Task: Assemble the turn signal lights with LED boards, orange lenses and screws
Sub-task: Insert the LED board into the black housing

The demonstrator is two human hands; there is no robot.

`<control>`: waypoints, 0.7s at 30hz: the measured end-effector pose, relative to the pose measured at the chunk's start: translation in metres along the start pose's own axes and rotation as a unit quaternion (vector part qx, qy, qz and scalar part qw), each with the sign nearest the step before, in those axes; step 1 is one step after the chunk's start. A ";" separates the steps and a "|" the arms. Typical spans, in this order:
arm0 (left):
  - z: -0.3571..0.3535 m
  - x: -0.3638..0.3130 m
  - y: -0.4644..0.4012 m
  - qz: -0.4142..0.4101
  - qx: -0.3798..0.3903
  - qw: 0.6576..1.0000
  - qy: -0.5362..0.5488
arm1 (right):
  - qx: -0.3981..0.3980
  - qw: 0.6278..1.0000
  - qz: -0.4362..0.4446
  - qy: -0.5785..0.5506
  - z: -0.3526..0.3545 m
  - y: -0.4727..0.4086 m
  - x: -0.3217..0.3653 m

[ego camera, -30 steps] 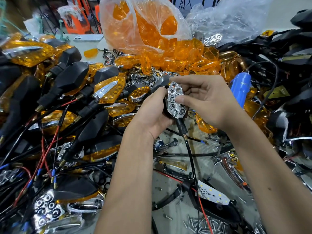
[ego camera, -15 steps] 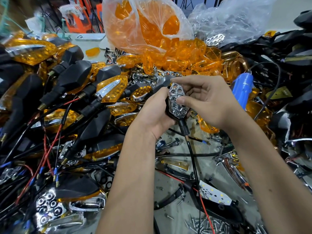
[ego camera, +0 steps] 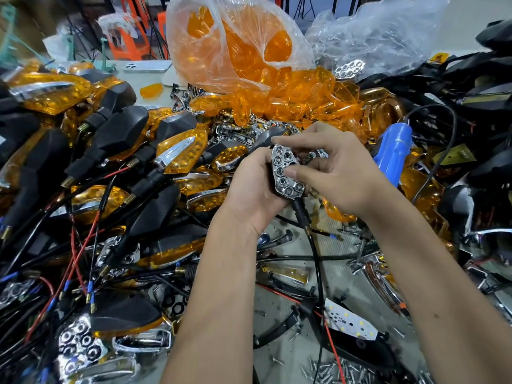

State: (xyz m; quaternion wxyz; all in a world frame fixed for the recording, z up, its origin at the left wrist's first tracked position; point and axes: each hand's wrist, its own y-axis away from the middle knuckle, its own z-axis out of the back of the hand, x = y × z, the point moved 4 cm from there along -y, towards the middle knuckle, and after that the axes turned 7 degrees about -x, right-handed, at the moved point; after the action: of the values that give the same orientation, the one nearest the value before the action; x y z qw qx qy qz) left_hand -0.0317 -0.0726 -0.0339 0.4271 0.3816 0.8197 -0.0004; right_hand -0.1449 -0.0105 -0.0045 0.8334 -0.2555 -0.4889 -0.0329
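My left hand (ego camera: 250,189) grips a black turn signal housing from behind, its chrome honeycomb reflector (ego camera: 285,173) facing up and its black stalk and wire (ego camera: 310,239) hanging down. My right hand (ego camera: 340,173) holds the same light from the right, its thumb pressing on the reflector's face and fingers curled over the top edge. Loose orange lenses (ego camera: 304,98) are heaped behind the hands, spilling from a clear bag (ego camera: 232,42). A white LED board (ego camera: 349,322) lies in a black housing at the lower right. Screws (ego camera: 332,370) are scattered near the bottom edge.
Finished orange-and-black signal lights (ego camera: 116,139) with red and black wires pile up on the left. A blue electric screwdriver (ego camera: 393,151) rests right of my hands. Black housings (ego camera: 482,87) stack at the far right. A second clear bag (ego camera: 382,31) holds chrome reflectors.
Both hands have kept the light between them. My right thumb has slid further onto the reflector's face, and the light has tilted slightly.
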 end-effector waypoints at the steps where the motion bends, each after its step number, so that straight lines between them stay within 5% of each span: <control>1: 0.000 -0.001 0.000 -0.008 -0.001 1.000 -0.001 | 0.000 1.000 0.001 -0.001 -0.001 0.000 0.000; 9: -0.004 -0.005 0.001 -0.052 0.049 0.997 -0.016 | -0.018 0.999 0.007 0.046 0.000 0.000 -0.003; 14: -0.003 -0.009 0.000 -0.136 0.007 0.990 -0.026 | -0.066 0.991 -0.108 0.037 0.008 -0.001 -0.014; 21: -0.002 -0.016 0.002 -0.266 -0.011 0.955 -0.127 | 0.019 0.985 -0.139 -0.104 -0.004 0.003 -0.010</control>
State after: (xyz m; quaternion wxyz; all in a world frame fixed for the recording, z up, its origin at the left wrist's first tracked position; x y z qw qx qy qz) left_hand -0.0262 -0.0805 -0.0203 0.5162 0.1417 0.8305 -0.1540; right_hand -0.1457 -0.0118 -0.0159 0.7700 -0.1715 -0.6042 -0.1126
